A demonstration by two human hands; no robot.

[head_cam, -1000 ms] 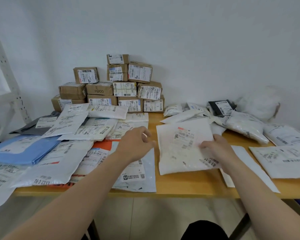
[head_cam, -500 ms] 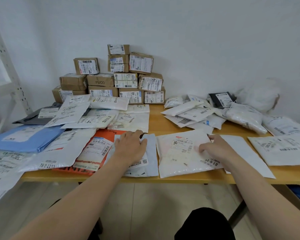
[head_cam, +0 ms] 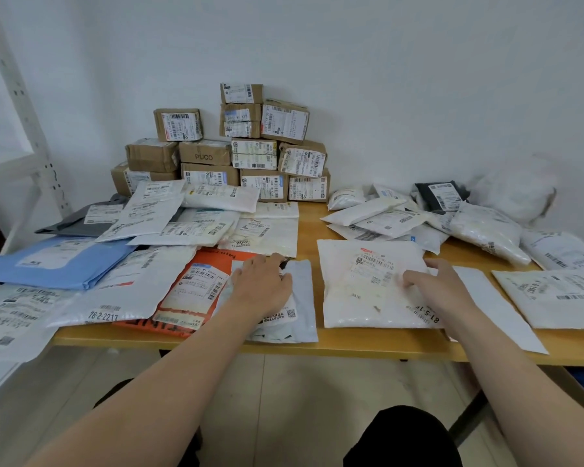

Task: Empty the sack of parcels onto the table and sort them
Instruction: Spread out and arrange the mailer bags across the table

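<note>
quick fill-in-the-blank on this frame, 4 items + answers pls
1. The right hand rests on a large ____ parcel.
2. The cardboard boxes are stacked against the ____.
3. Just left of the left hand lies an ____ mailer.
4. One brown box reads ____.

Answers: white; wall; orange; PUCO.

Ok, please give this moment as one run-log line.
stage: sorting | left hand: rests on pale grey mailer | right hand: rests on white mailer
</note>
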